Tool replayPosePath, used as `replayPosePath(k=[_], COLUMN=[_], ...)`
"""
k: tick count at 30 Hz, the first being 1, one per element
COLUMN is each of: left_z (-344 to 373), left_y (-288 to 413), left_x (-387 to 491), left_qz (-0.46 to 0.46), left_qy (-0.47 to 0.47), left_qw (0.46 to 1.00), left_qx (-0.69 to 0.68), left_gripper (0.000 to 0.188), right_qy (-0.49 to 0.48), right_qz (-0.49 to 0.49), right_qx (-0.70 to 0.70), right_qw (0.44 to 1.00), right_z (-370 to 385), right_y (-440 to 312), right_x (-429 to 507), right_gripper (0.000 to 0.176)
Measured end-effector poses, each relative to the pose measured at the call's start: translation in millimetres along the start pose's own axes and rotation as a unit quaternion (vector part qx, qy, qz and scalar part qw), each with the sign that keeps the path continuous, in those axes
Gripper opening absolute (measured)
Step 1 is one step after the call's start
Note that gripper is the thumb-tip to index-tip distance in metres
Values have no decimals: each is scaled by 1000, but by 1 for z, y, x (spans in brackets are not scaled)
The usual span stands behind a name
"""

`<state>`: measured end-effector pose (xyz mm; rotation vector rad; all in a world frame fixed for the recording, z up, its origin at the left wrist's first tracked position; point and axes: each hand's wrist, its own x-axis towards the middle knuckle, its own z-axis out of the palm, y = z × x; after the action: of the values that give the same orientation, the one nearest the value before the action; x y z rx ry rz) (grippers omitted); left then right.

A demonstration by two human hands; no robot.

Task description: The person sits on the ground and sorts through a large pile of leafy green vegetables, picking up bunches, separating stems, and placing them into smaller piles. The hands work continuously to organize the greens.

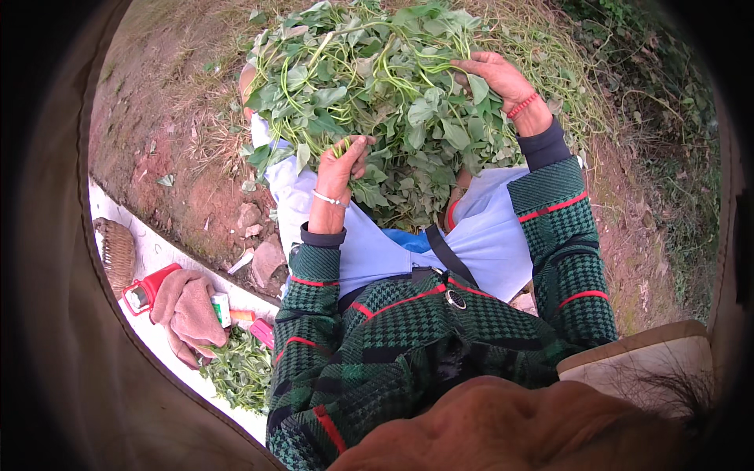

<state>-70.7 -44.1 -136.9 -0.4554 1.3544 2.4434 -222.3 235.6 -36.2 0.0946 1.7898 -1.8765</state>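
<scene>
A large heap of leafy green vines point(424, 123), much like sweet potato vines, lies before me and partly over my lap. My left hand point(341, 165) is closed around a few short green stems at the heap's near left side. Farther out on the right, my right hand point(492, 79) has its thumb and fingers on a bundle of pale green stems point(433, 62); leaves hide part of the fingers. One long, thick stem point(353, 28) arches across the top of the heap. Below the leaves, a bit of blue material point(406, 239) shows between my legs.
To my left, a pale ledge point(171, 253) holds a woven basket point(116, 253), a red lamp point(144, 291), a brown towel point(187, 309), a small box point(221, 310) and a pile of picked greens point(238, 368). Stones point(268, 259) lie on the soil. Undergrowth point(660, 118) borders the right.
</scene>
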Motion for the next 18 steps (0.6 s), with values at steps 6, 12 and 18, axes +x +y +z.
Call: replayPosePath(k=[6, 12, 18], left_z=[16, 7, 15], left_y=[9, 9, 10], left_x=[-1, 11, 17], left_qz=[53, 45, 24], left_qy=[62, 109, -9], left_qw=[997, 993, 994], left_qx=[0, -9, -106], left_gripper=[22, 21, 8], right_qy=[-107, -220, -266], right_qz=[-15, -72, -58], right_qx=[-18, -66, -71], right_qw=[994, 971, 960], right_z=[19, 21, 24], right_y=[10, 17, 22], right_x=[8, 7, 2], right_gripper=[10, 24, 25])
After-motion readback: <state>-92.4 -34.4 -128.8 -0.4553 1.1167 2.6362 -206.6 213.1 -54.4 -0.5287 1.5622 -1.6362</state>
